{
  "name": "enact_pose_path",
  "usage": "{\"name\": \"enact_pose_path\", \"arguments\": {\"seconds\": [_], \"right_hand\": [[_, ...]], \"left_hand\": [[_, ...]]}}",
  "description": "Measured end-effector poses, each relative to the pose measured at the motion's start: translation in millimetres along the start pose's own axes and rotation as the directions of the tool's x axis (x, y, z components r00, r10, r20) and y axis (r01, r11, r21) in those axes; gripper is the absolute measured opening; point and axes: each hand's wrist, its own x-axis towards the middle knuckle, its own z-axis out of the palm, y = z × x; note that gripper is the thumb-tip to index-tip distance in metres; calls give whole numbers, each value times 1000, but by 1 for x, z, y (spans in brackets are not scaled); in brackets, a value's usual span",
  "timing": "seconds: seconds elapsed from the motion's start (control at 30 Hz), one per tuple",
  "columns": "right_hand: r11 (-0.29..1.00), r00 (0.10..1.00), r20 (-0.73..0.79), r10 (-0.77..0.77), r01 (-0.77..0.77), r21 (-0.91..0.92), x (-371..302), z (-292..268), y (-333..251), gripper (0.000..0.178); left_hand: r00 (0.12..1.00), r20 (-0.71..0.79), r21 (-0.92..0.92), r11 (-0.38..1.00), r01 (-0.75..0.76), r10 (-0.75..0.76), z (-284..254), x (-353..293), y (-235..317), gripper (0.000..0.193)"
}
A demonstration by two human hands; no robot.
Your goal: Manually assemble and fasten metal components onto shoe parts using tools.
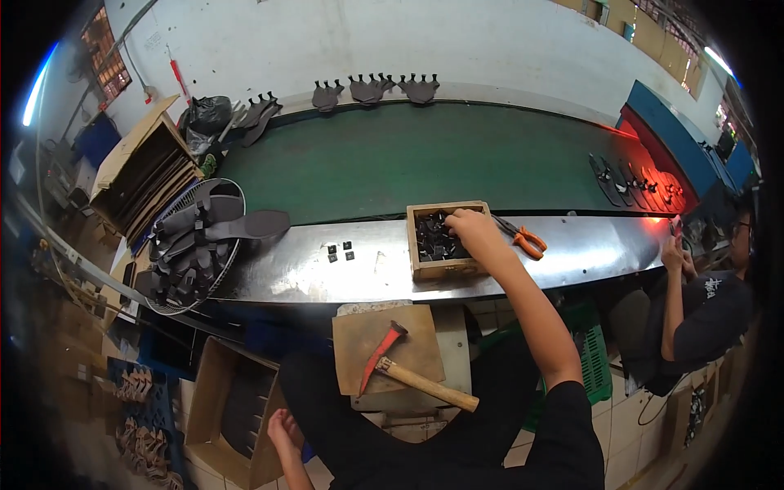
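Note:
My right hand (471, 231) reaches over a small wooden box (447, 268) filled with small black parts (433, 238). Its fingers are bent together with the tips down among the parts; what they pinch, if anything, is hidden. My left hand (282, 426) is low at the left, beside a cardboard box (214, 420), fingers loosely curled and apart with nothing seen in them. Between my knees, a hammer (425, 385) with a red head and wooden handle lies on a tan pad (349, 359). Several small black square pieces (332, 249) lie on the metal bench edge.
Orange-handled pliers (529, 242) lie right of the wooden box. A basket (242, 196) of dark soles stands at the left. Behind the metal edge runs a green conveyor belt (392, 159), with sandals (604, 180) near a red-lit blue machine (665, 131). A co-worker (710, 314) sits at the right.

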Motion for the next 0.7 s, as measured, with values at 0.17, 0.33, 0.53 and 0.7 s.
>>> {"name": "enact_pose_path", "arguments": {"seconds": [0.17,0.33,0.53,0.7], "right_hand": [[831,963,-105,247,-155,534,-15,-31,-5,22],[10,904,335,265,-349,937,-41,-94,-73,20],[-141,914,391,106,-375,916,-80,-147,-137,20],[-91,932,343,114,-334,938,-96,-167,-154,18]], "left_hand": [[701,52,462,606,-648,711,63,-36,88,29],[578,389,217,538,-814,718,222,-145,163,19],[128,759,-181,396,-900,639,318,-227,186,42],[8,814,-250,362,-898,581,338,-246,204,49]]}}
